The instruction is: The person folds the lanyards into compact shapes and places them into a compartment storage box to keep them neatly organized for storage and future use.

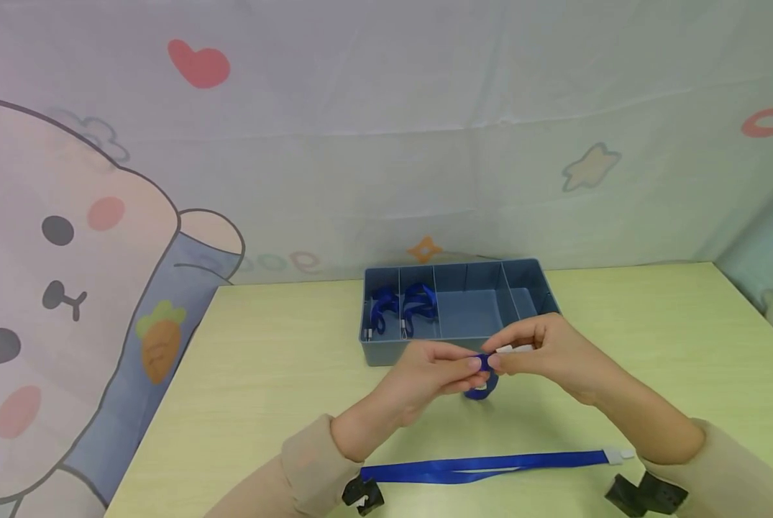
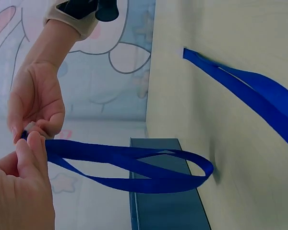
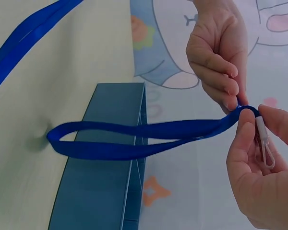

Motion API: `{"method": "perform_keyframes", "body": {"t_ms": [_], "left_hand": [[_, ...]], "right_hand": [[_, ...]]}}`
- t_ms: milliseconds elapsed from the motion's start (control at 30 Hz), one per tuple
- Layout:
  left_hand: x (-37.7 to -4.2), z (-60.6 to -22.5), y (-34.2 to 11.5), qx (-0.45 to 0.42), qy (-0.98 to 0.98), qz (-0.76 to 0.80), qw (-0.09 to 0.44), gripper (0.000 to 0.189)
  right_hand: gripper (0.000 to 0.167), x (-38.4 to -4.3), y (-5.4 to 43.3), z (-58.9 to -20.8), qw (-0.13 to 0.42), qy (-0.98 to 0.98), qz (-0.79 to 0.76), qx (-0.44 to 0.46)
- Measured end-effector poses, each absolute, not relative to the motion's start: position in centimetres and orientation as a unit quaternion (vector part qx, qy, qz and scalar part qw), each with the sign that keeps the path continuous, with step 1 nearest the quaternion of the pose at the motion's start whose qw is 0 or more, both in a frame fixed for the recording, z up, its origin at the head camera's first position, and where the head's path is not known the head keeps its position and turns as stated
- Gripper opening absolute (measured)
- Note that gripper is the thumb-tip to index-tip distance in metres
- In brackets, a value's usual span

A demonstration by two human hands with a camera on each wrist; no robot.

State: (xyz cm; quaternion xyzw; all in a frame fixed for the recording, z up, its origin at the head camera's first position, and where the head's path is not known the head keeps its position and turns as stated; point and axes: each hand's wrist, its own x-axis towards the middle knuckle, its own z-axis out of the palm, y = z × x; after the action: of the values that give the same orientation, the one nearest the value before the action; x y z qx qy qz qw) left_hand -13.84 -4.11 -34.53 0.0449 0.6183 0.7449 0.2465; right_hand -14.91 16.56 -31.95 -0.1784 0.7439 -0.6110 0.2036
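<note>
Between my two hands a blue lanyard is held up, its strap hanging in a long loop over the table. My left hand pinches the gathered strap between thumb and fingers. Close against it, my right hand holds the end with the white clip, thumb and fingers pinching it. Part of the strap is hidden behind the fingertips. Nearer to me, a second blue lanyard lies stretched across the table, its white clip pointing right.
Beyond my hands stands a blue-grey divided box. Its two left compartments contain coiled blue lanyards with metal-looking ends. Black wrist devices sit by both sleeves. A printed cloth hangs behind the pale table.
</note>
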Motion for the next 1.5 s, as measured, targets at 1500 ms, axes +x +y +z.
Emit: {"method": "perform_keyframes", "body": {"t_ms": [1500], "left_hand": [[-14.8, -34.0, -8.2, -0.012, 0.613, 0.766, 0.195, 0.010]], "right_hand": [[0.018, -16.3, 19.9, -39.5, 0.195, 0.698, -0.587, -0.362]]}}
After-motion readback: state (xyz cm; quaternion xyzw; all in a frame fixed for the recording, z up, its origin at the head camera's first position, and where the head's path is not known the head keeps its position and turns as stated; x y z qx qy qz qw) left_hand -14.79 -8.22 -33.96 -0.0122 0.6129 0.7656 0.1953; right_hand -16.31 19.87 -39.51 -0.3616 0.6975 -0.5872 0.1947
